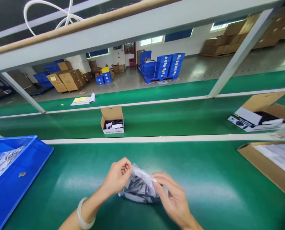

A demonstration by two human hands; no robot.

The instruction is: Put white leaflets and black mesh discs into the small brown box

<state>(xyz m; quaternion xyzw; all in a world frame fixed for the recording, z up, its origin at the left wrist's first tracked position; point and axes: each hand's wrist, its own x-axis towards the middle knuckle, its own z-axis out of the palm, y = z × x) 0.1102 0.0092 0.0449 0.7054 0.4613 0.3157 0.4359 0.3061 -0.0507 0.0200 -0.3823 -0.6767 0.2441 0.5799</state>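
Observation:
A clear plastic bag with something dark grey inside rests on the green tabletop in front of me. What the dark contents are I cannot make out. My left hand, with a pale bangle on its wrist, pinches the upper left corner of the bag. On the other side, my right hand grips the bag's upper right edge between thumb and fingers. The plastic along the top is bunched and folded over between both hands.
A blue bin with bagged items stands at the left. At the right lies an open cardboard box. Beyond the white rail, a small open box and another open box sit on the green belt. A sloping frame post rises behind.

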